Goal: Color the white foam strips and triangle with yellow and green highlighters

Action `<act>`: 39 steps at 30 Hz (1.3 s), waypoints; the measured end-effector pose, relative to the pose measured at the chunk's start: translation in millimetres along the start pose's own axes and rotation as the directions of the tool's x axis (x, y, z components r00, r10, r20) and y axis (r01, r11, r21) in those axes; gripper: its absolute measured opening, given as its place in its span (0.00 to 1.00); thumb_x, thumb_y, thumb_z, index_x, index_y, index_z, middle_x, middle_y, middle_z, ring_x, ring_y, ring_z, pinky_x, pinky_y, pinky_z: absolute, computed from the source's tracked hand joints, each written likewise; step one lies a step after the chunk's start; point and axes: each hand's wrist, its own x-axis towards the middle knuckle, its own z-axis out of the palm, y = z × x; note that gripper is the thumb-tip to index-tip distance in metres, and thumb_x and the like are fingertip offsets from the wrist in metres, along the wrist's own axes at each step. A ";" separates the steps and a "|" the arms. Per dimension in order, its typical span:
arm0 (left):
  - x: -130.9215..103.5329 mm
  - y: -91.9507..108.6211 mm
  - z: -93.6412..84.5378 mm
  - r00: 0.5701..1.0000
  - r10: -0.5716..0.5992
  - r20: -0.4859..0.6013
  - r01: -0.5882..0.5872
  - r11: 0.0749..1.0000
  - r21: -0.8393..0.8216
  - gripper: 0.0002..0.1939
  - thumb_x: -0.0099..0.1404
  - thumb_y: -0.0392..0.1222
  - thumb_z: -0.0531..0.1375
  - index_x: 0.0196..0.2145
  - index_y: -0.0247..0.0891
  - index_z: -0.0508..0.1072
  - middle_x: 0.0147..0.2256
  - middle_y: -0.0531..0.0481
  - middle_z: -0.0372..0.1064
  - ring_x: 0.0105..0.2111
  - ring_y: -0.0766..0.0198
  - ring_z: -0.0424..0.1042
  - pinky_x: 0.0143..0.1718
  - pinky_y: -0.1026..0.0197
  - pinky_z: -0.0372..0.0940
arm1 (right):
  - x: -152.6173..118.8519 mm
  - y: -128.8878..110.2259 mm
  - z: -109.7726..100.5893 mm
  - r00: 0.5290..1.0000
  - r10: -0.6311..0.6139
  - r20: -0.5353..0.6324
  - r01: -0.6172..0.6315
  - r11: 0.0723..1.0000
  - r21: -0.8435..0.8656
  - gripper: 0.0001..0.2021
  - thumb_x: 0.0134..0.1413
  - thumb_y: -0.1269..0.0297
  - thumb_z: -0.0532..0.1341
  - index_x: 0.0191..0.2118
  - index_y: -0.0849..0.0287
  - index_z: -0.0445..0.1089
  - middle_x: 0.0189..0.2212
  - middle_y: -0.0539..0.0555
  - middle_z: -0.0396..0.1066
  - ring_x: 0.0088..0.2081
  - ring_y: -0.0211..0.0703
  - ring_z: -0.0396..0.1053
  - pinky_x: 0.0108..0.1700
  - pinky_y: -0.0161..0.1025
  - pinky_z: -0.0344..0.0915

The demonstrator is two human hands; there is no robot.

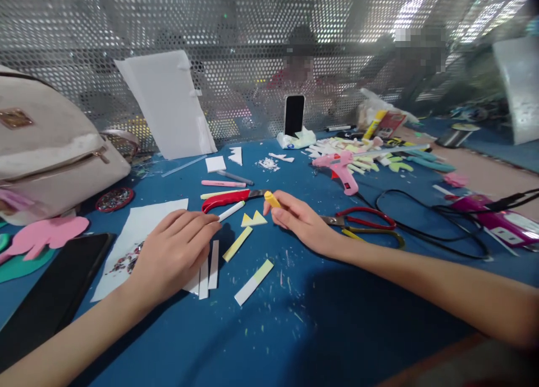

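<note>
My left hand is on the left with its fingers together, and a white marker with a yellow-green end sticks out from its fingertips. Between the thumb and fingers of my right hand is a yellow marker, only its upper end showing. A yellow-and-white zigzag piece lies between the hands. Nearer to me are a yellow strip and a half-coloured strip. White strips lie beside my left hand, partly covered. Red-handled scissors or a cutter lies just beyond.
Right of my right hand are scissors and a pink glue gun with a black cable. Foam scraps pile up behind. A phone stands at the back. To the left are a black phone and a backpack.
</note>
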 end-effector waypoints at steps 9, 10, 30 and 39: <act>-0.3 19.3 -9.3 0.987 0.119 -0.110 -0.122 0.992 -0.024 0.11 0.73 0.30 0.53 0.48 0.30 0.74 0.47 0.42 0.76 0.46 0.51 0.73 0.53 0.46 0.61 | -0.4 4.2 2.7 0.999 0.030 0.014 -0.030 0.999 -0.026 0.15 0.72 0.55 0.49 0.36 0.58 0.59 0.28 0.47 0.55 0.28 0.35 0.54 0.32 0.36 0.54; -1.1 21.8 -9.4 0.985 0.125 -0.116 -0.130 0.991 -0.030 0.12 0.73 0.29 0.53 0.47 0.30 0.74 0.47 0.43 0.76 0.46 0.51 0.73 0.53 0.46 0.60 | -0.4 5.3 3.0 0.999 0.035 0.018 -0.034 0.999 -0.041 0.15 0.72 0.54 0.49 0.35 0.58 0.59 0.28 0.47 0.55 0.27 0.35 0.53 0.31 0.36 0.53; -12.5 32.5 -1.9 0.971 0.119 -0.208 -0.143 0.984 -0.105 0.12 0.74 0.31 0.53 0.44 0.34 0.77 0.43 0.47 0.78 0.45 0.56 0.73 0.56 0.47 0.59 | 0.0 5.8 -0.9 0.998 0.017 0.060 0.000 0.960 -0.279 0.14 0.72 0.55 0.49 0.37 0.58 0.59 0.29 0.48 0.58 0.30 0.38 0.57 0.34 0.37 0.53; -16.2 36.1 -0.2 0.965 0.133 -0.225 -0.166 0.977 -0.133 0.13 0.73 0.30 0.52 0.43 0.34 0.77 0.42 0.47 0.78 0.44 0.55 0.73 0.56 0.46 0.60 | -2.0 6.1 -0.2 0.997 0.017 0.080 0.010 0.944 -0.329 0.11 0.73 0.57 0.48 0.39 0.57 0.58 0.28 0.47 0.60 0.28 0.39 0.59 0.33 0.37 0.53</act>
